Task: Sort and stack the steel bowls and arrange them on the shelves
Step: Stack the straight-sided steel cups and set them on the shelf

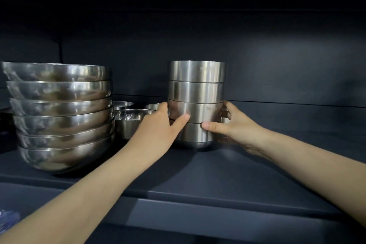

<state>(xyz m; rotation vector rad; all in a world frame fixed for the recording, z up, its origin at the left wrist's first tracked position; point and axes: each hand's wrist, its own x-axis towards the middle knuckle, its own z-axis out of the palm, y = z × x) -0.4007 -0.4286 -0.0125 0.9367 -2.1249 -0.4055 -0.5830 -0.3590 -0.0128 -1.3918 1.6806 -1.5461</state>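
the bowl stack (197, 93) stands upright on the shelf (217, 174) — left grip (158, 123) and right grip (231, 125) clamped on its opposite sides.

The narrow stack (197, 93) of four nested bowls stands on the shelf (237, 174), back from its front edge. To the left of the narrow stack, nearer the front, stands the wide stack (61, 117). Just left of the narrow stack sits a single bowl (128, 123), with two small bowls (122, 105) behind it. The left grip (160, 125) clasps the narrow stack's left side and the right grip (231, 125) its right side.
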